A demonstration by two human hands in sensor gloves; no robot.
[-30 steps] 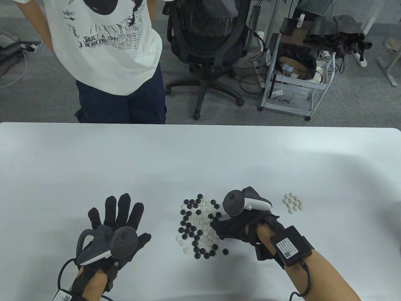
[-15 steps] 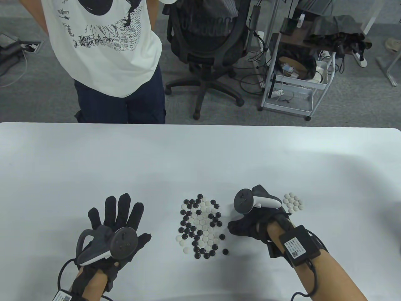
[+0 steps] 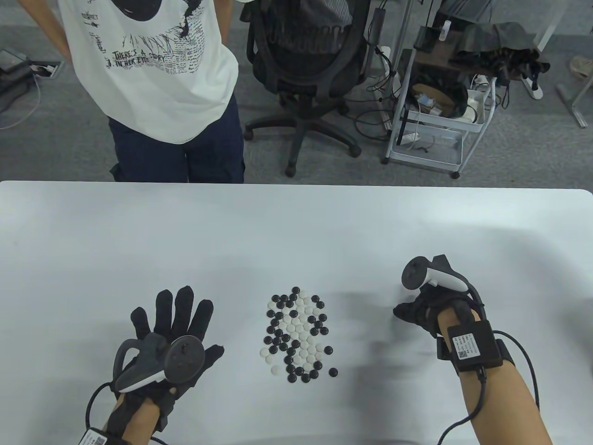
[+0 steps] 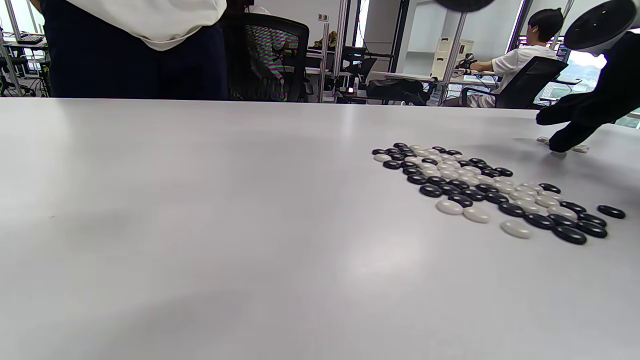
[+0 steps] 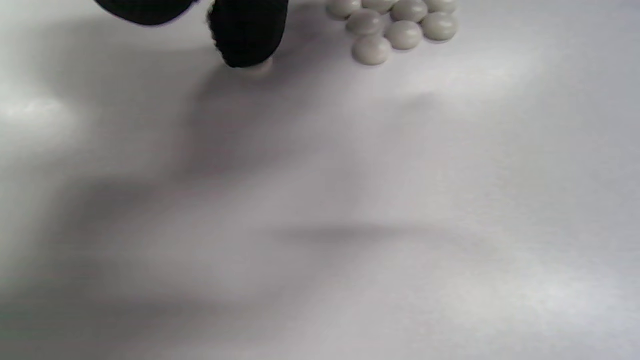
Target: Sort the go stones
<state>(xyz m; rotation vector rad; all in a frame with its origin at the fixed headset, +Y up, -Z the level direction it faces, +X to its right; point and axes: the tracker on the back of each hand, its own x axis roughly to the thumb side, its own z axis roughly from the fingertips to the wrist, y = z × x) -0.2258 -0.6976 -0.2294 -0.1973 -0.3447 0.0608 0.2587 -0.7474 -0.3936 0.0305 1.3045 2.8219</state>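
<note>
An office floor with a black chair [image 3: 305,65] and a wire cart [image 3: 435,125] is seen across the top of the frame, and a standing person in a white T-shirt [image 3: 153,69] at upper left; below them a white table [image 3: 296,222] fills the frame. The mixed pile of black and white stones [image 3: 296,336] lies at lower centre. The left hand [image 3: 171,331] is laid flat, fingers spread, to the left of the pile and apart from it. The right hand [image 3: 419,313] is at lower right, well apart from the pile. In the right wrist view one fingertip [image 5: 247,37] is pressed down on a white stone [image 5: 257,64], just left of the sorted white cluster [image 5: 395,25]; whether the fingers are pinched together cannot be told. The stone probably needs only to be released beside the cluster. Nothing is seen between the right hand and the pile.
</note>
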